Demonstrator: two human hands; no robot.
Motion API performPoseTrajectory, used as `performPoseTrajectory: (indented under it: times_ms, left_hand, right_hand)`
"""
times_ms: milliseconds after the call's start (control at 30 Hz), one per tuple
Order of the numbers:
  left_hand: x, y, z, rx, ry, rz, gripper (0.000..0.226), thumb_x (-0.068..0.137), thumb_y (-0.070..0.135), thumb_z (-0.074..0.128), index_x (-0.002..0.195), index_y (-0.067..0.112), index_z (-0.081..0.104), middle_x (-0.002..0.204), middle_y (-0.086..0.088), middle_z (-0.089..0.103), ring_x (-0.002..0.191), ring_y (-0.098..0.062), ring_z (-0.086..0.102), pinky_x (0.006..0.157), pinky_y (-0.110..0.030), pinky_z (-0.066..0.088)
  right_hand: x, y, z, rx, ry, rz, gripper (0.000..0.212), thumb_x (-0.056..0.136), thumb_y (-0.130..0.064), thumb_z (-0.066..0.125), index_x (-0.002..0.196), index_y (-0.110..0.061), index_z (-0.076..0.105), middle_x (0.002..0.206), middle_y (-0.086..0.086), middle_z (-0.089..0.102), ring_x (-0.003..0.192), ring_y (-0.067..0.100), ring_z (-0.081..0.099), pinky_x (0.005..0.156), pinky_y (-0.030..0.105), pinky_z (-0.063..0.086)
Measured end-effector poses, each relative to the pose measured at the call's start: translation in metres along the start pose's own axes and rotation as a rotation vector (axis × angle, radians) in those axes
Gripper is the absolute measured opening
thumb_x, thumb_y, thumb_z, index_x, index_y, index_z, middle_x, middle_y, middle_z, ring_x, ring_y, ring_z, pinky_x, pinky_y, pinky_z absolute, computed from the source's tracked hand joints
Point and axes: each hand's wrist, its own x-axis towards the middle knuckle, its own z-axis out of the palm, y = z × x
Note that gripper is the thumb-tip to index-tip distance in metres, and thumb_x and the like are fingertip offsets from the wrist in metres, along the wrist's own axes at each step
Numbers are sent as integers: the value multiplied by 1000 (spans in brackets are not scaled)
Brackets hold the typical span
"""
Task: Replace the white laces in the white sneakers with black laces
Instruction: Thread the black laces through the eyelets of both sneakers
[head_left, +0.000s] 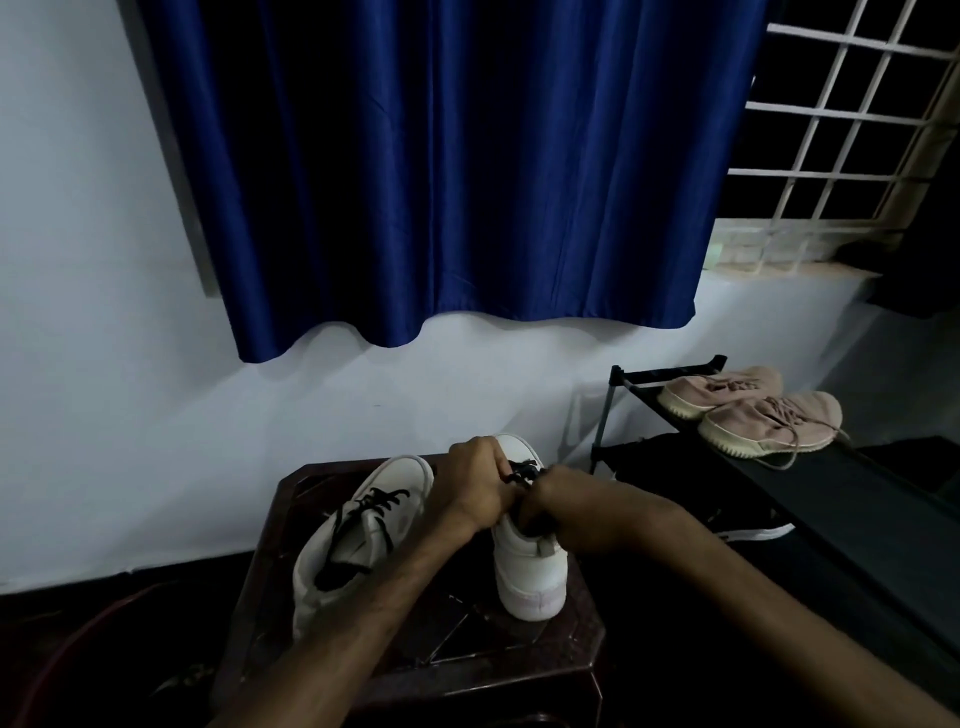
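Note:
Two white sneakers stand on a dark brown stool (524, 670). The left sneaker (353, 540) is threaded with a black lace (382, 501) and lies free of my hands. Both hands work over the right sneaker (527, 566), heel toward me. My left hand (480, 486) is curled at the top of its lacing and pinches the black lace (522, 470). My right hand (558, 506) is curled close beside it over the tongue and grips the same lace. Most of that lace is hidden under my fingers.
A black shoe rack (841, 499) stands to the right, with a pair of pink sneakers (753, 410) on top and a dark shoe (753, 530) below. A blue curtain (457, 171) hangs on the white wall behind. The floor is dark.

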Motion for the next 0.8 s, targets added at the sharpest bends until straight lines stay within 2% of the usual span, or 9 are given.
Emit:
performPoseTrajectory:
  times_ms: [133,200,300,400,500,567,667,733,800]
  left_hand:
    - [-8,-6,-17,-60,-107,89,11,81,21,71,89,22,64,94,1,71,89,-18,67,80,-30,54]
    - [-23,-16,-37,-73,-5,137,9,85,22,69,92,24,64,91,7,70,84,-12,67,80,-30,55]
    - [-58,-44,-76,80,216,174,4,91,25,61,93,28,62,92,15,67,84,-3,63,74,-22,49]
    - [-88,-93,-99,151,273,89,12,91,19,60,89,31,62,94,16,62,85,-6,60,75,-31,47]
    - [-101,-128,-99,-15,184,-61,16,88,19,68,90,33,62,93,13,68,78,2,64,74,-26,51]
    - [-103,-135,-94,-105,164,-104,14,87,21,70,91,31,62,92,8,72,73,0,67,72,-24,54]
    - [-99,-139,-87,-104,220,-104,10,86,25,71,90,29,62,89,10,71,73,-5,68,73,-32,56]
    - [-97,-137,-85,-108,227,-102,11,86,26,71,88,29,61,87,11,70,71,-4,67,71,-33,56]
    - [-97,-135,-83,-143,227,-102,11,85,24,72,87,29,61,84,10,70,68,-7,67,65,-39,57]
  right_hand:
    - [-6,-2,-3,152,103,134,21,82,1,54,84,-13,69,81,0,64,76,12,56,67,20,42]
    - [-7,-5,4,165,107,172,12,89,-11,53,82,-11,63,85,5,65,80,19,60,71,31,45]
    - [-1,-12,16,157,90,264,34,97,-38,52,83,-8,58,88,9,62,84,26,60,69,34,44]
    - [9,-26,30,117,175,311,37,97,-40,53,77,-9,53,93,13,62,85,31,60,64,32,39]
    - [17,-38,34,142,217,325,36,98,-39,52,76,-9,52,91,13,62,73,22,55,58,25,34]
    - [18,-52,30,78,245,365,33,95,-39,57,80,-10,55,94,12,63,81,23,59,60,27,37]
    - [26,-77,33,-217,616,395,33,75,-38,80,83,-11,63,87,8,64,84,27,62,63,34,48]
    - [38,-94,40,48,628,382,35,81,-45,73,86,-12,63,87,8,66,83,28,63,65,33,47]
    - [51,-100,51,409,402,429,39,88,-49,62,88,-10,65,89,10,69,86,29,64,70,35,48]
